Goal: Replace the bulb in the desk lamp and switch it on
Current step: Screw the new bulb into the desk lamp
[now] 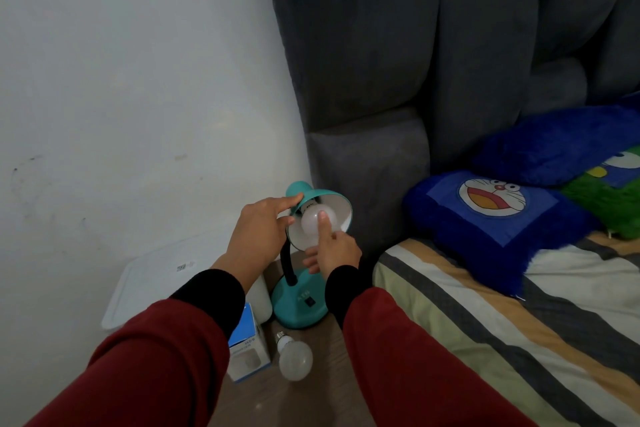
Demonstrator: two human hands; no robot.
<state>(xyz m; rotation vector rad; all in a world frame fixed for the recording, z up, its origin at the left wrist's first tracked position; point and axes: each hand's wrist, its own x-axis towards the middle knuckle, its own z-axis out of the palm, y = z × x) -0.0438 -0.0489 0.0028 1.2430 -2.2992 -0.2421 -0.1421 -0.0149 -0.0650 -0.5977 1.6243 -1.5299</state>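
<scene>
Beside the bed (519, 340), on the small brown desk (332, 350), stands the teal desk lamp (298, 305), and everything else is placed from it. Its shade (332, 199) is tipped toward you on the black gooseneck (287, 263), the white inside showing, with a frosted bulb (313, 218) seated in the socket. Your left hand (259, 232) comes at the lamp from its left, and its grip is clamped on the shade: fingers reach over the teal top while the thumb side sits at the lower rim. Your right hand (334, 251) is just below the shade, in front of the gooseneck. Its forefinger is stretched straight up with the tip pressed on the face of the bulb; the other fingers are loosely bent below and close on nothing, so that grip is apart.

On the lamp's base you can see a dark rocker switch (310, 302), untouched. A second bulb (294, 359) lies on its side on the desk just in front of the base, screw cap pointing toward the lamp. Left of that bulb, a blue and white bulb box (247, 354) sits partly under your left sleeve. A white lid or tray (138, 288) leans against the wall further left of the lamp. Right of the lamp, well apart, a blue cartoon pillow (491, 218) rests on the striped bed against the grey padded headboard (381, 62).
</scene>
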